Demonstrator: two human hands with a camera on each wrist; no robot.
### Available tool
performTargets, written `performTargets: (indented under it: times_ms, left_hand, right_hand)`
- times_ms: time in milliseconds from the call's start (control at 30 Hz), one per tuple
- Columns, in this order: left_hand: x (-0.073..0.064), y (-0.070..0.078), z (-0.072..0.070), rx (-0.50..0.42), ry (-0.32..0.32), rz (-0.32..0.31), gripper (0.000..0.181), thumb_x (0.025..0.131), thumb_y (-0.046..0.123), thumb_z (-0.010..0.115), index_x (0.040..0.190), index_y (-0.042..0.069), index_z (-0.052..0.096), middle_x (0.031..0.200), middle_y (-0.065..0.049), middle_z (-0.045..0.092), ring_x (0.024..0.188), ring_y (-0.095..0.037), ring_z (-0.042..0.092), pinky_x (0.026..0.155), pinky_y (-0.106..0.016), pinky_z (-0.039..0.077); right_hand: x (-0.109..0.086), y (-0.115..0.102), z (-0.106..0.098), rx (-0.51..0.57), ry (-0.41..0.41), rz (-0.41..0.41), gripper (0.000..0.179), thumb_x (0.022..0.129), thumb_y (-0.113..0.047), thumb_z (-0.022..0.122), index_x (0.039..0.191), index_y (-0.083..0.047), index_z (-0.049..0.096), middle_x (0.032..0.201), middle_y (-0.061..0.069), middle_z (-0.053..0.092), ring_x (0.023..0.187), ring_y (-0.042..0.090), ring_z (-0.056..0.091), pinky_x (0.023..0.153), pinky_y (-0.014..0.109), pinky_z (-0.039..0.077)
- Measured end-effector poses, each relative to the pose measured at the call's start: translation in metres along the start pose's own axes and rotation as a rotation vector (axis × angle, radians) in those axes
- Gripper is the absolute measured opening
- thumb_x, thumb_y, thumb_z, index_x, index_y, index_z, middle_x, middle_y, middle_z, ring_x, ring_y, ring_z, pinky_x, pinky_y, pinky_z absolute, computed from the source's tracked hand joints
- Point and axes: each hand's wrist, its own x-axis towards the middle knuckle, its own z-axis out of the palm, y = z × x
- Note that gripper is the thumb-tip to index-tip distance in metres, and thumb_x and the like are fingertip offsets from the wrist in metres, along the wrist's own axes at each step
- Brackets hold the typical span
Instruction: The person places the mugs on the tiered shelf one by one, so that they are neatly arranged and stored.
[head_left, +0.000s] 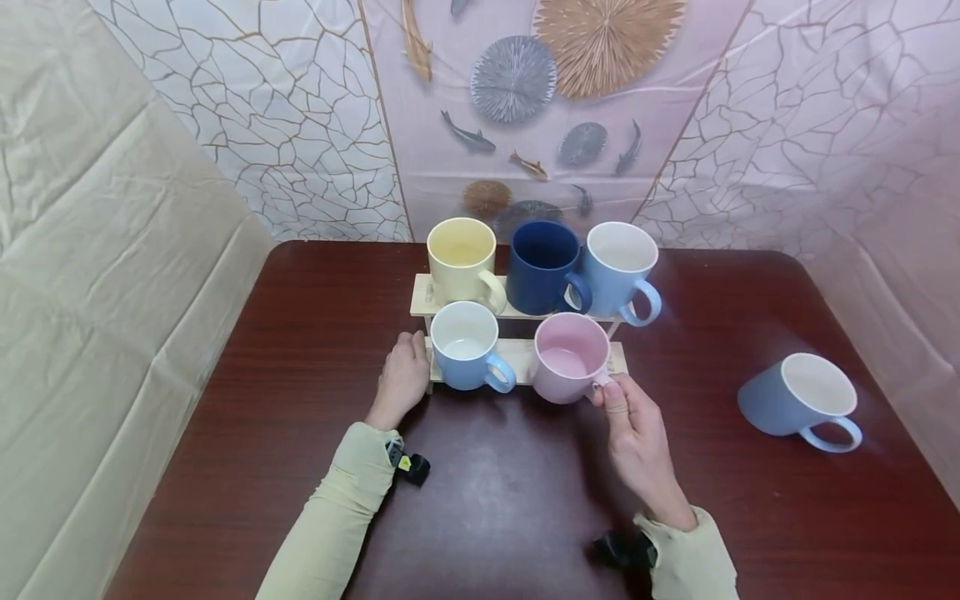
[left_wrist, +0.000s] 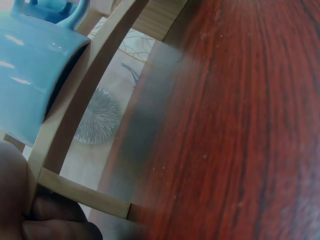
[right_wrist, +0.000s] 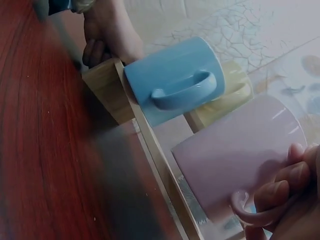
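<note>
A two-tier wooden rack point(head_left: 517, 350) stands on the table. My left hand point(head_left: 403, 379) grips its lower left end, fingers point(left_wrist: 60, 227) curled round the wood. By the handle, my right hand point(head_left: 637, 429) holds a pink mug point(right_wrist: 240, 155) at the right part of the lower tier; its base reaches past the front edge in the head view, and I cannot tell whether it touches the shelf. A light blue mug point(head_left: 465, 350) sits upright on the lower tier's left. Along the upper tier stand a yellow mug point(head_left: 459, 267), a dark blue mug point(head_left: 542, 271) and another light blue mug point(head_left: 618, 267).
One more light blue mug point(head_left: 795, 396) stands apart on the table's right side. The dark red wooden table point(head_left: 487, 500) ends at a patterned cloth backdrop point(head_left: 300, 108) behind the rack. Plain cloth point(head_left: 112, 292) hangs along the left.
</note>
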Motion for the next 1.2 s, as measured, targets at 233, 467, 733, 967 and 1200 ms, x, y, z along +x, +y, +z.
performTargets:
  times_ms: [233, 467, 733, 967, 1200]
  left_hand:
    - [0.000, 0.001, 0.005, -0.010, -0.022, -0.001, 0.039, 0.107, 0.035, 0.029, 0.100, 0.004, 0.052, 0.077, -0.012, 0.054, 0.087, -0.034, 0.061, 0.071, -0.050, 0.046]
    - [0.000, 0.001, 0.004, -0.012, -0.011, -0.014, 0.039, 0.107, 0.036, 0.030, 0.100, 0.004, 0.053, 0.077, -0.012, 0.054, 0.085, -0.033, 0.060, 0.071, -0.049, 0.045]
    - [0.001, -0.001, 0.002, -0.006, -0.004, -0.002, 0.039, 0.107, 0.035, 0.030, 0.098, 0.005, 0.052, 0.075, -0.011, 0.053, 0.082, -0.032, 0.060, 0.069, -0.048, 0.045]
    - [0.001, 0.000, 0.000, -0.007, -0.002, 0.005, 0.039, 0.107, 0.035, 0.030, 0.096, 0.005, 0.052, 0.075, -0.012, 0.053, 0.082, -0.033, 0.060, 0.068, -0.048, 0.045]
    - [0.000, -0.001, -0.001, -0.025, -0.024, 0.018, 0.040, 0.107, 0.036, 0.028, 0.096, 0.005, 0.050, 0.063, -0.009, 0.055, 0.075, -0.030, 0.061, 0.068, -0.046, 0.046]
  right_hand:
    - [0.010, 0.001, 0.006, 0.013, -0.015, -0.014, 0.023, 0.102, -0.003, 0.045, 0.083, -0.001, 0.057, 0.072, 0.004, 0.047, 0.070, 0.012, 0.044, 0.065, 0.023, 0.035]
    - [0.017, 0.003, 0.015, 0.069, -0.048, -0.003, 0.022, 0.102, -0.002, 0.044, 0.085, 0.003, 0.057, 0.072, 0.007, 0.046, 0.073, 0.016, 0.045, 0.068, 0.022, 0.036]
    - [0.021, 0.003, 0.023, 0.081, -0.066, 0.046, 0.025, 0.103, -0.004, 0.042, 0.084, 0.005, 0.055, 0.074, 0.009, 0.046, 0.074, 0.017, 0.044, 0.068, 0.023, 0.035]
    - [0.022, 0.010, 0.024, 0.079, -0.091, 0.078, 0.024, 0.104, -0.008, 0.042, 0.090, 0.005, 0.057, 0.085, 0.014, 0.055, 0.083, 0.015, 0.050, 0.076, 0.020, 0.040]
    - [0.024, 0.015, -0.011, -0.254, 0.116, -0.083, 0.017, 0.100, -0.012, 0.051, 0.095, 0.000, 0.062, 0.095, 0.011, 0.053, 0.098, 0.024, 0.040, 0.087, 0.039, 0.021]
